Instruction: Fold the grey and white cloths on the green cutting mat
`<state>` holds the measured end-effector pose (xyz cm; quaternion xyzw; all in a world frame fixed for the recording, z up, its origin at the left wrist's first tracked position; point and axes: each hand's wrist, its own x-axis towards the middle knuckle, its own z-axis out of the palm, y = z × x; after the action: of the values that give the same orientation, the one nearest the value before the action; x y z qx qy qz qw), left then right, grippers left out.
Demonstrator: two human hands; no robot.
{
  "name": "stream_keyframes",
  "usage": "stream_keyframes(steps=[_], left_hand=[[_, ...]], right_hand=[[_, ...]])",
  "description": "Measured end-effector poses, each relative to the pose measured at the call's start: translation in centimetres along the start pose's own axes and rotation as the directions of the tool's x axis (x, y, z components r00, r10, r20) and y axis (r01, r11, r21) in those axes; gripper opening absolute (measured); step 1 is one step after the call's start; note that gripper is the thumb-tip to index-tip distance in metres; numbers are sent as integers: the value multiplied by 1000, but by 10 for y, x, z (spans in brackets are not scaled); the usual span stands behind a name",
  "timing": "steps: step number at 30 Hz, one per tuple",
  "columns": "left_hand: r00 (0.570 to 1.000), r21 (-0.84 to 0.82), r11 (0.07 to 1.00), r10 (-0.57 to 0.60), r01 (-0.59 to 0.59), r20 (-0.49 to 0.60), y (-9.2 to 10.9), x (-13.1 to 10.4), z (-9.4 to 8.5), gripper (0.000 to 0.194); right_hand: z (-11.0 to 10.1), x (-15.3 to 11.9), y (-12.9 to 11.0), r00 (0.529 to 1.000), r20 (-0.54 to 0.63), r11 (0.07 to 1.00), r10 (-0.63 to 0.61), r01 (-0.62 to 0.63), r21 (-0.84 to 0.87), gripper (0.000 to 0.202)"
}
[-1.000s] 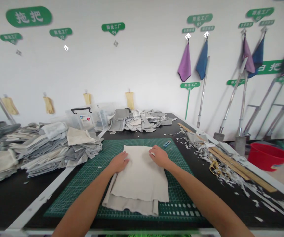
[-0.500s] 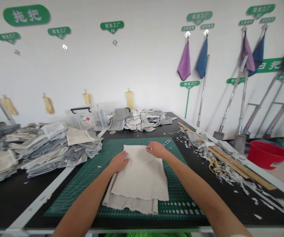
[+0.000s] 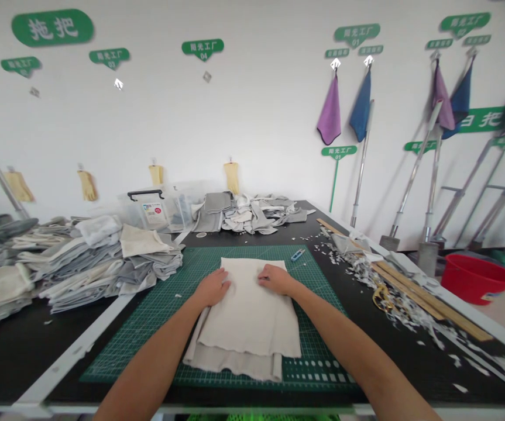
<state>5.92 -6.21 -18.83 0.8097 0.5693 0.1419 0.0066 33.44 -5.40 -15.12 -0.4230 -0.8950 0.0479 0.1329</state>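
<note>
A cream cloth (image 3: 247,316) lies folded in layers on the green cutting mat (image 3: 138,333), its lower layer showing along the near and left edges. My left hand (image 3: 214,287) rests at the cloth's upper left edge, its fingers lying on the fabric and the thumb apart. Over the upper right part of the cloth is my right hand (image 3: 275,279), fingers curled together. Whatever its fingertips pinch is too small or hidden to tell. Blue-handled thread snips (image 3: 296,255) lie on the mat beyond my right hand.
Stacks of grey and cream cloths (image 3: 85,263) stand on the left. A clear plastic box (image 3: 153,210) and a heap of cloth scraps (image 3: 252,211) are at the back. Along the right edge lie wooden strips (image 3: 428,298), gold-handled scissors (image 3: 382,297) and white offcuts. A red bucket (image 3: 476,280) stands beyond.
My right hand has moved slightly down and toward me over the cloth, and its fingers are more curled. My left hand and the cloth stay nearly in place.
</note>
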Motion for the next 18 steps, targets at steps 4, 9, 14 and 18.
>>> stream_keyframes(steps=[4, 9, 14, 18], left_hand=[[1000, 1, 1000, -4, 4, 1, 0, 1, 0, 47], [1000, 3, 1000, 4, -4, -2, -1, 1, 0, 49], [1000, 8, 1000, 12, -12, -8, -1, 0, 1, 52], [1000, 4, 1000, 12, -12, -12, -2, 0, 2, 52]], right_hand=[[1, 4, -3, 1000, 0, 1000, 6, -6, -19, 24], [2, 5, -10, 1000, 6, 999, -1, 1, -50, 22], [1, 10, -9, 995, -68, 996, 68, -72, -55, 26], [-7, 26, 4, 966, -161, 977, 201, -209, -36, 28]])
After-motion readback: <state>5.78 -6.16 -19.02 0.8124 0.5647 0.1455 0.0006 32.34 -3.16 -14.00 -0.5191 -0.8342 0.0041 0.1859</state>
